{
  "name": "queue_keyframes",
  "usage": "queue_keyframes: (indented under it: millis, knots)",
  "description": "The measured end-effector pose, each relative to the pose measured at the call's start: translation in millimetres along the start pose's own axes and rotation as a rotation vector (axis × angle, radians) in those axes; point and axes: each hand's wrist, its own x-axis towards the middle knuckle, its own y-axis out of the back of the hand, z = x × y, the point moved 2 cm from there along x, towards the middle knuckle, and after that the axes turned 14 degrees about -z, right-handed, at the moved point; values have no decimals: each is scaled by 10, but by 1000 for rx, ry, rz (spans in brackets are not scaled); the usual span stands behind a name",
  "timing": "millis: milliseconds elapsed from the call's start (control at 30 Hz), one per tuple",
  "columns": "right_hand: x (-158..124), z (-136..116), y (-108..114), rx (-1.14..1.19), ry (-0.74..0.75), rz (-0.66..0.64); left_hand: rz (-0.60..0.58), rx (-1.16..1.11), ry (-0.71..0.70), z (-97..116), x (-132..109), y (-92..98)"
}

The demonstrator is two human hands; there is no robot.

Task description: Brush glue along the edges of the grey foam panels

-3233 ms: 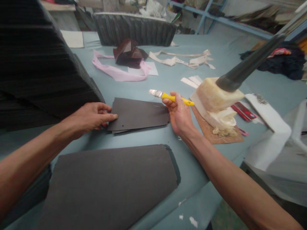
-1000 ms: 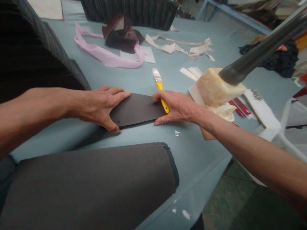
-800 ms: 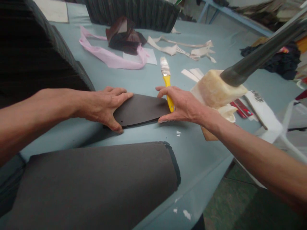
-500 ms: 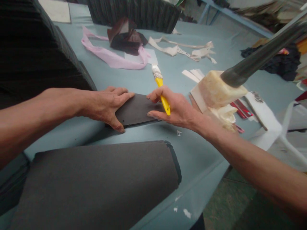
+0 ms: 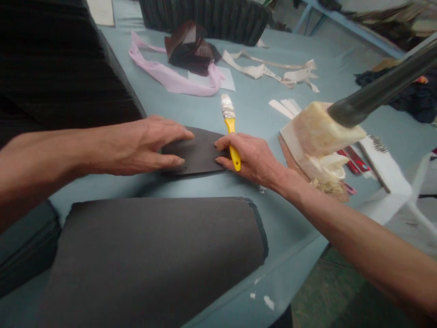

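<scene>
A small stack of dark flat sheets (image 5: 201,155) lies on the blue-grey table (image 5: 252,109). My left hand (image 5: 150,146) rests on the stack's left part with fingers stretched out flat, holding nothing. My right hand (image 5: 251,157) is at the stack's right edge, closed round the yellow handle of a paintbrush (image 5: 230,127). The brush's pale bristles point away from me over the table.
A large dark grey sheet (image 5: 153,259) covers the near table edge. A tall black pleated stack (image 5: 51,68) stands at left. A waxy block with a dark pole (image 5: 324,132) sits on a brown board at right. Pink ribbon (image 5: 170,77), beige strips and dark folded fabric lie farther back.
My right hand has shifted slightly along the stack's right edge with the brush still in it. My left hand slid a little over the sheets. The view moved closer.
</scene>
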Motion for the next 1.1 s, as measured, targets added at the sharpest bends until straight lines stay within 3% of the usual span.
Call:
queue_keyframes:
  millis: [200, 367, 600, 700, 867, 1100]
  knots:
    - [0, -16, -3, 18, -10, 8, 207, 8, -54, -58, -23, -221]
    - [-37, -100, 100, 177, 8, 56, 276, -23, -34, -116, -59, -344]
    - [-116, -329, 468, 625, -53, 449, 351, -222, -95, -141, -80, -488]
    - [-97, -423, 592, 741, -86, 500, 414, -275, -133, -182, -67, -545]
    - [-37, -577, 544, 866, -104, 418, 467, -291, -193, -218, -68, -593]
    - [110, -793, 375, 894, -87, 194, 479, -287, -216, -234, -49, -620]
